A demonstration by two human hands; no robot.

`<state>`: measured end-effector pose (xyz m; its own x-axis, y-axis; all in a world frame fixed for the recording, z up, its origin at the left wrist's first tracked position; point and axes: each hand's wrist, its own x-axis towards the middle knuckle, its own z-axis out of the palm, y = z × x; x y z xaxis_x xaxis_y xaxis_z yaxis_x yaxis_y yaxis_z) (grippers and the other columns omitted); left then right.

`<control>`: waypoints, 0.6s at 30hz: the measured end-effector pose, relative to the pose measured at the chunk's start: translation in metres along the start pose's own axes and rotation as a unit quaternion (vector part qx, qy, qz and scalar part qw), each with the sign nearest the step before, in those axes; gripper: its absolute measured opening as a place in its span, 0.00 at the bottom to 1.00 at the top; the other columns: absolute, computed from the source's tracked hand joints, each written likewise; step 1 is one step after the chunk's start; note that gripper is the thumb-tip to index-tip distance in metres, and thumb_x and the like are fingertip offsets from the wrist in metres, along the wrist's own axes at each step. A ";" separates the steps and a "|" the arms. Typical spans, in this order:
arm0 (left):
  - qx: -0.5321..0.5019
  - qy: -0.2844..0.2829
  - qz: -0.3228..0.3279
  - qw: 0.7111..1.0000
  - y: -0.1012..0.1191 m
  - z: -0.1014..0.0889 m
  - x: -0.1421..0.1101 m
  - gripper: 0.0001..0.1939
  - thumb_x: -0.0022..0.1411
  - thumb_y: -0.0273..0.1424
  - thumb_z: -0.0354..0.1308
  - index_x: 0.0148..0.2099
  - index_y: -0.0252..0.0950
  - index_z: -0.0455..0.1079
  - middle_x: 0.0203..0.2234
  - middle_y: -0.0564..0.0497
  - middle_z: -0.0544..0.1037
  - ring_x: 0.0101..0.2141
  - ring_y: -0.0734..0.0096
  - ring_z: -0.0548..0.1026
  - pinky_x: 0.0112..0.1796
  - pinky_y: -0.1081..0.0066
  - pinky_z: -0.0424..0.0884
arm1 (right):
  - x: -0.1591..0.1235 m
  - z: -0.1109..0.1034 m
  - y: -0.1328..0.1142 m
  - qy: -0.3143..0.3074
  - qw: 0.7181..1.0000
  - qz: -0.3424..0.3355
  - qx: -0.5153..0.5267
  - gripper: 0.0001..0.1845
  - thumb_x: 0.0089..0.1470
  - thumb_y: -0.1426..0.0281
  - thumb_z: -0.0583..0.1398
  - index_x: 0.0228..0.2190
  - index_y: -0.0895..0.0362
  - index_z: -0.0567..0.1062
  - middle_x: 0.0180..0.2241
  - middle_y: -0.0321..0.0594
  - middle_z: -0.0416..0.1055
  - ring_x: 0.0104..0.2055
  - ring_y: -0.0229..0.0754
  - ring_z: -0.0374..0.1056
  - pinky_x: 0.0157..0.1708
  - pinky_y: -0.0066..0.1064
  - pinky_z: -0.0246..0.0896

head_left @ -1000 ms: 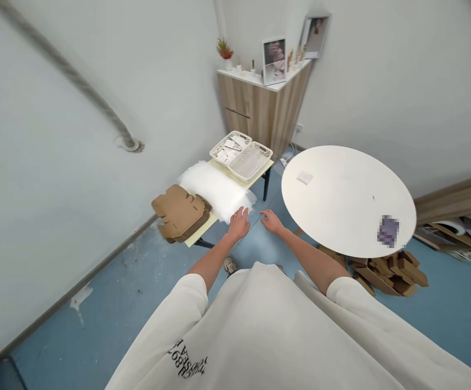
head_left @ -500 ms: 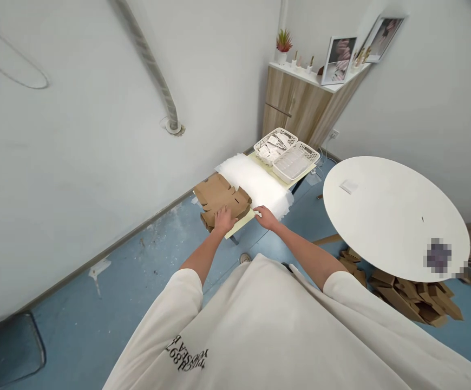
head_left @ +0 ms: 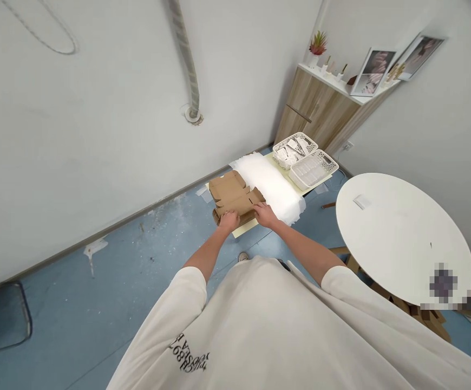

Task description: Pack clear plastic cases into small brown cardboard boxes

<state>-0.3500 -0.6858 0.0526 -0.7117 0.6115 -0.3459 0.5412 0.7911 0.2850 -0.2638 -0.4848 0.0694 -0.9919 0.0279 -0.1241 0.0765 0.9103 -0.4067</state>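
Note:
A brown cardboard box [head_left: 228, 187], partly folded with its lid spread open, lies at the near end of a small pale-yellow table [head_left: 241, 229]. My left hand [head_left: 229, 219] is closed on the box's near edge, left of its middle. At the box's right near corner, my right hand [head_left: 265, 214] has its fingers curled over the side panel. My fingertips are partly hidden behind the cardboard. Just beyond the box lies a stack of thin white sheets [head_left: 266, 179].
Two white baskets, one with small packets [head_left: 294, 150] and one with clear plastic pieces [head_left: 313, 169], stand at the table's far end. To the right is a round white table [head_left: 398, 233], with cardboard boxes [head_left: 430, 319] beneath. A wooden cabinet [head_left: 320, 103] fills the corner.
My right hand has moved from beside the box onto its right near corner. My left hand, flat on the cardboard before, now curls at the near edge. The view has shifted.

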 end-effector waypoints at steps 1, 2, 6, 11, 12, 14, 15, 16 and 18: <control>0.017 0.003 0.005 1.000 0.002 0.002 -0.002 0.18 0.68 0.31 0.49 0.56 0.34 0.70 0.53 0.37 0.75 0.55 0.50 0.71 0.52 0.53 0.68 | 0.004 0.000 -0.004 -0.007 1.000 -0.011 -0.016 0.24 0.60 0.76 0.55 0.56 0.53 0.73 0.61 0.47 0.66 0.62 0.56 0.59 0.59 0.48 0.56; 0.035 0.006 0.010 0.999 0.005 0.004 -0.004 0.18 0.67 0.29 0.50 0.57 0.33 0.70 0.54 0.36 0.74 0.56 0.49 0.71 0.53 0.52 0.68 | 0.007 0.001 -0.007 -0.014 0.999 -0.021 -0.029 0.25 0.60 0.76 0.55 0.57 0.53 0.73 0.61 0.47 0.66 0.63 0.56 0.58 0.60 0.49 0.54; 0.068 -0.001 0.020 0.997 0.012 0.004 -0.008 0.19 0.65 0.25 0.53 0.57 0.34 0.70 0.55 0.36 0.72 0.56 0.48 0.71 0.52 0.53 0.69 | 0.015 0.004 -0.015 -0.042 0.996 -0.047 -0.058 0.27 0.58 0.76 0.55 0.58 0.53 0.71 0.60 0.47 0.68 0.63 0.55 0.58 0.62 0.50 0.50; 0.082 -0.010 0.037 0.996 0.010 -0.015 -0.012 0.15 0.64 0.20 0.52 0.49 0.32 0.76 0.46 0.37 0.78 0.49 0.52 0.76 0.51 0.57 0.69 | 0.022 0.001 -0.015 -0.049 0.994 -0.064 -0.068 0.28 0.55 0.77 0.56 0.57 0.54 0.72 0.57 0.50 0.71 0.61 0.56 0.61 0.61 0.50 0.48; 0.089 -0.002 0.047 0.995 0.009 -0.019 -0.014 0.16 0.64 0.19 0.52 0.49 0.32 0.76 0.46 0.37 0.78 0.49 0.52 0.76 0.52 0.57 0.69 | 0.023 -0.001 -0.015 -0.043 0.994 -0.071 -0.068 0.28 0.54 0.77 0.57 0.56 0.55 0.73 0.56 0.51 0.72 0.60 0.56 0.62 0.61 0.50 0.47; 0.110 0.024 0.077 0.991 0.008 -0.028 -0.019 0.17 0.64 0.18 0.50 0.51 0.30 0.74 0.45 0.37 0.78 0.48 0.53 0.76 0.51 0.57 0.68 | 0.026 -0.006 -0.016 -0.022 0.994 -0.080 -0.071 0.26 0.54 0.78 0.57 0.54 0.57 0.75 0.53 0.54 0.73 0.58 0.57 0.63 0.62 0.51 0.45; 0.121 0.040 0.092 0.988 0.008 -0.032 -0.022 0.18 0.64 0.18 0.49 0.51 0.30 0.74 0.45 0.36 0.78 0.47 0.53 0.77 0.50 0.57 0.69 | 0.027 -0.008 -0.016 -0.010 0.994 -0.080 -0.073 0.24 0.55 0.78 0.56 0.52 0.58 0.76 0.51 0.54 0.74 0.57 0.57 0.64 0.62 0.51 0.45; 0.130 0.054 0.105 0.984 0.007 -0.035 -0.025 0.17 0.65 0.19 0.48 0.51 0.29 0.74 0.44 0.36 0.78 0.46 0.53 0.77 0.49 0.57 0.69 | 0.029 -0.011 -0.017 0.001 0.994 -0.079 -0.072 0.22 0.55 0.78 0.55 0.50 0.59 0.78 0.49 0.55 0.75 0.55 0.57 0.64 0.62 0.51 0.44; 0.135 0.075 0.113 0.981 0.007 -0.043 -0.030 0.17 0.67 0.20 0.47 0.51 0.30 0.73 0.43 0.36 0.78 0.45 0.54 0.78 0.48 0.58 0.69 | 0.032 -0.017 -0.019 0.016 0.995 -0.077 -0.064 0.20 0.56 0.78 0.55 0.47 0.58 0.80 0.43 0.54 0.76 0.52 0.57 0.65 0.61 0.52 0.43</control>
<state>-0.3437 -0.6991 0.1032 -0.6060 0.7791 -0.1605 0.7780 0.6225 0.0848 -0.2987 -0.4943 0.0882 -0.9937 -0.1053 -0.0384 -0.0891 0.9500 -0.2991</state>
